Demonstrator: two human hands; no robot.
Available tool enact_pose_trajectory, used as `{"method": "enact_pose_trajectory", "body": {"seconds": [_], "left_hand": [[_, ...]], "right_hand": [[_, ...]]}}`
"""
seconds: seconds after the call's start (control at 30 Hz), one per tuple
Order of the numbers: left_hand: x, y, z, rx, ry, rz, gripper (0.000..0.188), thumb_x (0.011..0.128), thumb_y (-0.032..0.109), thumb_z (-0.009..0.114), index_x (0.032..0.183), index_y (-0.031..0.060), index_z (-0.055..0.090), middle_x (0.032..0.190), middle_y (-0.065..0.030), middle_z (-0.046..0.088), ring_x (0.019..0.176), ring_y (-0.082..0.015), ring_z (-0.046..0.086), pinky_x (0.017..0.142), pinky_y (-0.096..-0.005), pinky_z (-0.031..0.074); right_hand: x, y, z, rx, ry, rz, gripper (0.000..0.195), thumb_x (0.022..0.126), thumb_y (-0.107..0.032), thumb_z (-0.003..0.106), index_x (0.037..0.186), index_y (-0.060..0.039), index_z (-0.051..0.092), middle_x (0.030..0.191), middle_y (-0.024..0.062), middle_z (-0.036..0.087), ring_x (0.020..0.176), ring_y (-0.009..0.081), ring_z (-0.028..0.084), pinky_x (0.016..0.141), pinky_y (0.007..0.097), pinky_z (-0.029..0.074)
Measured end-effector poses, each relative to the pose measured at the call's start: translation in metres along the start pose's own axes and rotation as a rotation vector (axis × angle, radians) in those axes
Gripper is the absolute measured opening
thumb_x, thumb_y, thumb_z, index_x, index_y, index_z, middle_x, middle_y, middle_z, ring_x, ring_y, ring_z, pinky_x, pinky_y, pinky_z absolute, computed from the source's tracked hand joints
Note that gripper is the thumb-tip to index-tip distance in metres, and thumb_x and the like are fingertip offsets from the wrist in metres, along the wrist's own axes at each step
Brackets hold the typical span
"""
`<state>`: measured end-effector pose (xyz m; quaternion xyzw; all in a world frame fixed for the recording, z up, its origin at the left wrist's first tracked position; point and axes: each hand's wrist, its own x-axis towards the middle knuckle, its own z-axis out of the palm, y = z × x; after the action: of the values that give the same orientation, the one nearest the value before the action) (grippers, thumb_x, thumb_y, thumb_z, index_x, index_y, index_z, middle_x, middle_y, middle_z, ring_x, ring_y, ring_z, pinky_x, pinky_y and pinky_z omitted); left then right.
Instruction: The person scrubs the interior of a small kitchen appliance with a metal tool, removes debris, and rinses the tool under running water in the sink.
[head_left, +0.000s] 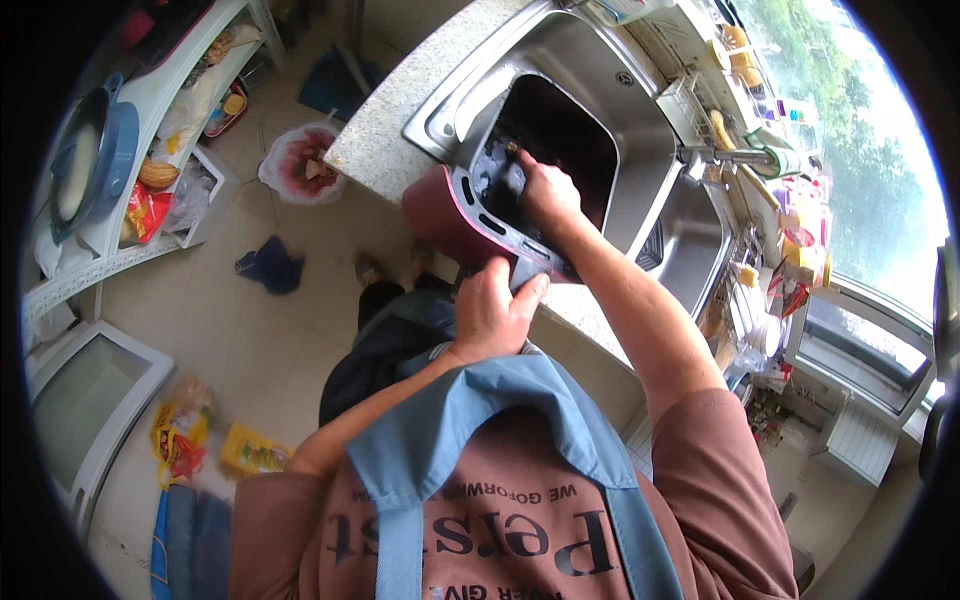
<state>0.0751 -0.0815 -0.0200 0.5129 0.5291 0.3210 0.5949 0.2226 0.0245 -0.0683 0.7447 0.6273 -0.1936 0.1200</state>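
An air fryer basket with a dark red front and a dark inside rests tilted over the near rim of a stainless steel sink. My left hand grips its handle close to my body. My right hand reaches inside the basket, its fingertips at a small brownish thing that looks like a scrubber or scrap; which one I cannot tell. Wet, shiny patches lie on the basket's floor beside my fingers.
The faucet reaches over the divider, beside a second basin. Speckled countertop borders the sink. Jars and dish racks line the window side. On the floor at left are a lined waste bin, a dark blue cloth and a white shelf.
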Motion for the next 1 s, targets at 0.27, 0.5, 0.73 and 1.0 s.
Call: {"method": "enact_pose_trajectory", "body": {"seconds": [0.27, 0.5, 0.73, 1.0], "left_hand": [[0.008, 0.005, -0.003, 0.013, -0.015, -0.004, 0.033, 0.079, 0.03, 0.064, 0.079, -0.0016, 0.054, 0.076, -0.0245, 0.061, 0.074, -0.0416, 0.059, 0.066, -0.0478, 0.044], [0.01, 0.01, -0.007, 0.072, -0.007, 0.033, 0.034, 0.079, 0.03, 0.064, 0.079, -0.0021, 0.054, 0.076, -0.0243, 0.061, 0.072, -0.0417, 0.059, 0.066, -0.0477, 0.046], [0.015, 0.014, -0.013, 0.081, -0.077, 0.089, 0.033, 0.074, 0.028, 0.068, 0.079, -0.002, 0.055, 0.074, -0.0216, 0.062, 0.072, -0.0384, 0.061, 0.065, -0.0432, 0.047], [0.019, 0.006, -0.006, 0.017, -0.036, 0.201, 0.031, 0.072, 0.027, 0.067, 0.075, -0.0006, 0.053, 0.065, -0.0207, 0.061, 0.061, -0.0388, 0.06, 0.058, -0.0439, 0.048]], "right_hand": [[0.014, 0.002, -0.004, 0.031, 0.023, 0.02, 0.048, 0.077, -0.009, 0.05, 0.124, -0.0185, 0.051, 0.096, 0.0171, 0.064, 0.09, 0.0333, 0.062, 0.075, 0.0415, 0.051], [0.008, -0.002, -0.003, 0.012, -0.02, 0.029, 0.05, 0.078, -0.011, 0.05, 0.128, -0.0156, 0.048, 0.096, 0.0169, 0.064, 0.089, 0.0329, 0.062, 0.076, 0.0411, 0.051], [0.011, -0.007, -0.004, 0.055, -0.056, -0.02, 0.033, 0.085, -0.013, 0.041, 0.115, -0.0046, 0.051, 0.096, 0.021, 0.063, 0.091, 0.037, 0.061, 0.076, 0.0454, 0.05], [0.012, -0.007, -0.003, 0.076, -0.111, 0.013, 0.032, 0.086, -0.014, 0.041, 0.116, -0.0069, 0.051, 0.099, 0.0214, 0.062, 0.094, 0.0374, 0.061, 0.079, 0.0454, 0.05]]}}
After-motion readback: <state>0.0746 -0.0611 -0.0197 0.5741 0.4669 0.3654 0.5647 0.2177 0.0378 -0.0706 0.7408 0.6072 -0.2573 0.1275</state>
